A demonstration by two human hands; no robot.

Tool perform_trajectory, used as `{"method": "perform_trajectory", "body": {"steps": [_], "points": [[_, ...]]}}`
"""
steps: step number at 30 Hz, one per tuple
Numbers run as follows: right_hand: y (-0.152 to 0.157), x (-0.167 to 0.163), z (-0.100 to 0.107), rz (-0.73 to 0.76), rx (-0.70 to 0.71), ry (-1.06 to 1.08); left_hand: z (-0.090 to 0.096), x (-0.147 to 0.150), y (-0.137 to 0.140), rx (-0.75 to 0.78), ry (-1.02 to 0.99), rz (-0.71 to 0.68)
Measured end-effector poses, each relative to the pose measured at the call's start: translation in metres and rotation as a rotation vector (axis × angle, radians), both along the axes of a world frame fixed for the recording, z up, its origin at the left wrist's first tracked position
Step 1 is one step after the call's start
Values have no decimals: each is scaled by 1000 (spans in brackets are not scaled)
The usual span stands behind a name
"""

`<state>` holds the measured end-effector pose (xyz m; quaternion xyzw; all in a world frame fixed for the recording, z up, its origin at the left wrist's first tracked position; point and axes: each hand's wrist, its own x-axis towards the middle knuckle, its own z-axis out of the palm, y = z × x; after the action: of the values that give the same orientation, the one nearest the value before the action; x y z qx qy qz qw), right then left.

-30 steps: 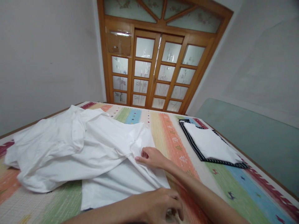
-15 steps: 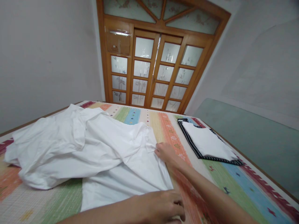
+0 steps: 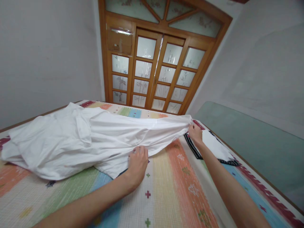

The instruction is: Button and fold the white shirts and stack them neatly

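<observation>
A white shirt (image 3: pixel 114 129) lies rumpled across the bed, its right part drawn out into a taut, raised strip. My right hand (image 3: pixel 196 134) is closed on the far right end of the fabric, lifted above the bedspread. My left hand (image 3: pixel 139 163) has its fingers curled on the shirt's near edge, around the middle of its length; its fingertips are partly hidden in the cloth. Behind my right hand lies a folded white garment (image 3: pixel 217 146) on top of a black-and-white striped one (image 3: pixel 193 147), both partly covered by the hand and the stretched shirt.
A striped, multicoloured bedspread (image 3: pixel 163 183) covers the bed. Along the right side stands a pale green headboard (image 3: pixel 251 142) against the wall. Wooden doors with glass panes (image 3: pixel 156 72) rise beyond the far edge.
My right hand has moved right and away, pulling the shirt's end out toward the folded garments. My left hand has moved away from me to the shirt's near edge, where its fingers now grip.
</observation>
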<state>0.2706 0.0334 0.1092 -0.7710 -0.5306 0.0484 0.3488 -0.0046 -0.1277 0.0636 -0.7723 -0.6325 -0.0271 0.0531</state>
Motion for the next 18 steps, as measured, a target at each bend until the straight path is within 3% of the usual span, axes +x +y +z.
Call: {"method": "perform_trajectory", "body": {"steps": [2,5,7,9,13,15,18], "points": [[-4,-10,0,152,-97,225,12,-9,6,-54,13,35],[-16,-25,-3,434,-406,403,26,-22,14,-214,11,53],[-26,-35,-6,639,-618,342,33,-32,20,-209,12,136],[-35,-45,-7,811,-711,175,37,-45,28,-159,18,214],[-58,-78,-7,1085,-531,-164,39,-70,45,-163,67,184],[-75,-102,-10,1203,-396,-243,39,-78,49,-152,90,153],[-107,-143,-24,1375,-303,-342,40,-82,52,-120,96,109]]}}
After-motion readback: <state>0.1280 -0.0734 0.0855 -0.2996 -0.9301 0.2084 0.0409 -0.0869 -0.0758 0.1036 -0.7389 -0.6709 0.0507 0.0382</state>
